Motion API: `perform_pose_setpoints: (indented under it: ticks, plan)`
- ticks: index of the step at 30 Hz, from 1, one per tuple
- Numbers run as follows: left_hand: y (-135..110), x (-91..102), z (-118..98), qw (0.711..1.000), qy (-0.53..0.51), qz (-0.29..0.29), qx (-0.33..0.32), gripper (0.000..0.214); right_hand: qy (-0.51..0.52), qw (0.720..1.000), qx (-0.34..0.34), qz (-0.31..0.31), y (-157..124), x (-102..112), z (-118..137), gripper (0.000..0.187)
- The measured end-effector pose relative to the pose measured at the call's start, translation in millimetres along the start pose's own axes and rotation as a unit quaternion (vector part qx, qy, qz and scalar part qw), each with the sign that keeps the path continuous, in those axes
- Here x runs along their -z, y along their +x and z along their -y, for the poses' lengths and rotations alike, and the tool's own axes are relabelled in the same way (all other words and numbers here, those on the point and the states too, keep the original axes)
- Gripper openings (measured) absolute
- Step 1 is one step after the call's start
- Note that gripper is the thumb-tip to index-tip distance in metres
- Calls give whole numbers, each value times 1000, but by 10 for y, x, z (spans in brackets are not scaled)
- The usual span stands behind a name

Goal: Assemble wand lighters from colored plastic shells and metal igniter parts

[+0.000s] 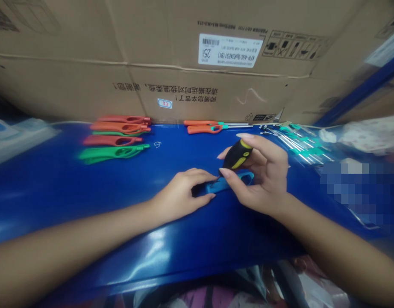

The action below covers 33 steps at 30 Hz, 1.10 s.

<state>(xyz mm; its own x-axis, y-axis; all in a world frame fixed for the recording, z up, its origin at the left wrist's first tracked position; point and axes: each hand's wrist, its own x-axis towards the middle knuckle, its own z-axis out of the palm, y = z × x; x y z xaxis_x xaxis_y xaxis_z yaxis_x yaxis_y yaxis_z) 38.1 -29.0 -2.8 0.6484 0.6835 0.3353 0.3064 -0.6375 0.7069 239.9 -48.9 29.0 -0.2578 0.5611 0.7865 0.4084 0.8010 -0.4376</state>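
My left hand (187,190) pinches one end of a blue lighter body (221,185) that lies on the blue tabletop. In my right hand (264,175) is a black and yellow screwdriver (237,157), tilted, its handle held between thumb and fingers. The screwdriver's shaft points down at the blue body near my left fingertips; whether the tip sits in a screw is too small to tell. Part of the blue body, with its oval opening, shows beneath my right hand.
Red, orange and green lighter bodies (115,140) lie at the back left, near several tiny pieces (157,144). Two orange lighters with metal tubes (205,127) lie at the back middle. Metal rods with green parts (301,143) are piled at right. A cardboard wall (152,42) closes the back.
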Motion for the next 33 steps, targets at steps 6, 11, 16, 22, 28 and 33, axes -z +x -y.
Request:
perform_pose_setpoints:
  ticks: [6, 11, 16, 22, 28, 33]
  plan:
    - [-8, -11, 11, 1000, 11, -6, -4, 33, -8, 1000, 0, -7, 6, 0, -35, 70]
    - [-14, -7, 8, 1000, 9, -6, -3, 32, 22, 999, -14, 22, 51, 73, -27, 68]
    - [-13, -10, 11, 1000, 8, -7, 1, 32, 27, 999, -19, 35, 81, 114, -36, 61]
    - [-9, -14, 8, 1000, 9, -13, -11, 32, -20, 998, 41, -30, 90, 122, -60, 66]
    - [-5, -11, 5, 1000, 9, -11, -6, 30, 59, 994, -69, 60, 128, 146, 1, 51]
    - [-8, -14, 13, 1000, 9, -13, -11, 33, -21, 1000, -4, -9, 107, 142, -73, 52]
